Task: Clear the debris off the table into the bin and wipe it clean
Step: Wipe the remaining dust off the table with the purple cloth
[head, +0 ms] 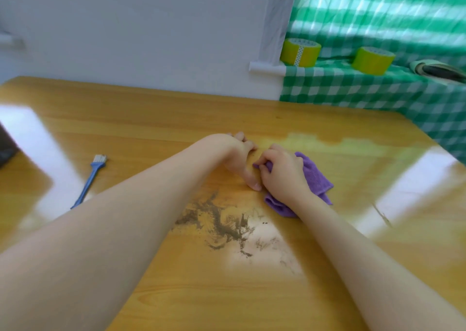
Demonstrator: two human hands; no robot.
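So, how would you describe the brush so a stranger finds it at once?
Start at the wooden table. On its left side lies the brush. Unlike the purple cloth mid-table, it is blue and thin, with pale bristles at its far end.

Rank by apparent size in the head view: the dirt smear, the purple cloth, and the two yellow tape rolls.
Largest: dirt smear.
Next: purple cloth, partly under the right hand.
Smallest: left tape roll and right tape roll, alike, so unranked; both stand farther away, so true size is unsure.
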